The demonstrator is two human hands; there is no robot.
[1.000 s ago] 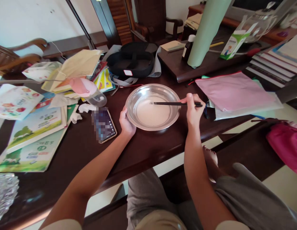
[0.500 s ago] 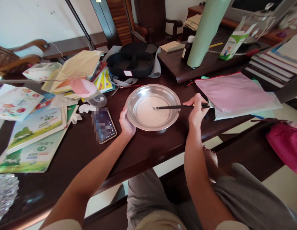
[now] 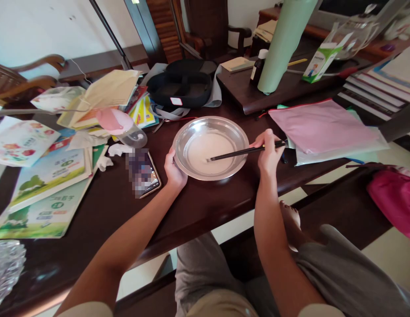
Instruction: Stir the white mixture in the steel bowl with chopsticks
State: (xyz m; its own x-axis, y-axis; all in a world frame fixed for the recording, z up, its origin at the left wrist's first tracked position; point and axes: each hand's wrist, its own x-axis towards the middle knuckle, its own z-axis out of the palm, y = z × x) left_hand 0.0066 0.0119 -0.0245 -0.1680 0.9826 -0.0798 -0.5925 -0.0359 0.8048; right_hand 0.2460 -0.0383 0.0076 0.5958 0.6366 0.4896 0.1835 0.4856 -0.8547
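Observation:
A round metal bowl (image 3: 239, 165) with a wide rim sits on the dark table, holding a milky white mixture (image 3: 208, 147). My left hand (image 3: 175, 169) grips the bowl's left rim, thumb along the edge and the other fingers hidden under it. In my right hand (image 3: 270, 152), at the bowl's right side, is a pair of black chopsticks (image 3: 239, 152). Their tips reach into the white mixture near the lower middle of the bowl. Left of my left hand lies a phone (image 3: 147, 174) with its screen lit and partly blurred.
Booklets (image 3: 49, 193) and a pink-capped clear container (image 3: 122, 127) lie to the left. Behind the bowl is an open black case (image 3: 180, 88). A pink zip pouch (image 3: 323, 125) rests on the right, below a green cylinder (image 3: 286, 48) and a dark bottle (image 3: 258, 68).
The chopstick tips have moved slightly left and toward me within the white mixture. My right hand has shifted a little left; my left hand and the bowl stay put.

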